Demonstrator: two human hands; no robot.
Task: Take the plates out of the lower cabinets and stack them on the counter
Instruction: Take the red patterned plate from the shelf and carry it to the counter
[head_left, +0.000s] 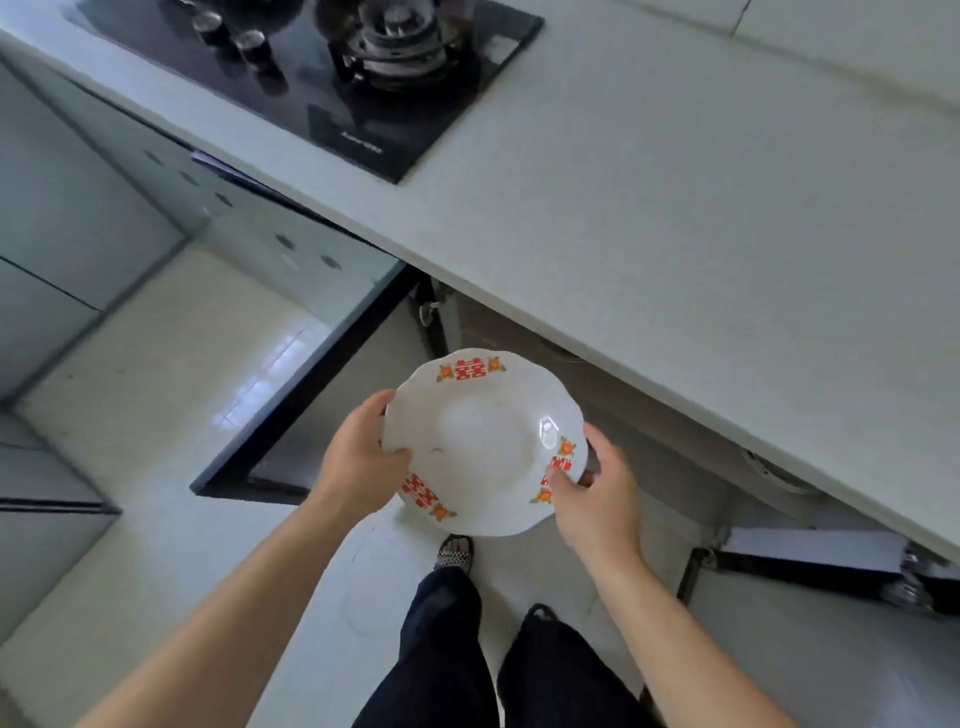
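White plate (483, 441) w/ scalloped rim & red-orange motifs is held in the air by both hands, below the counter (675, 208) edge, in front of the open lower cabinet (623, 415). Plate is empty, face up. Left hand (353, 457) grips the plate's left rim, thumb on top, fingers under. Right hand (597, 493) clasps the right rim, thumb over a motif. Cabinet interior dark, contents can't tell. Gas hob (337, 78) sits on counter, well apart from plate. Cabinet door (311, 374) swung open left of plate.
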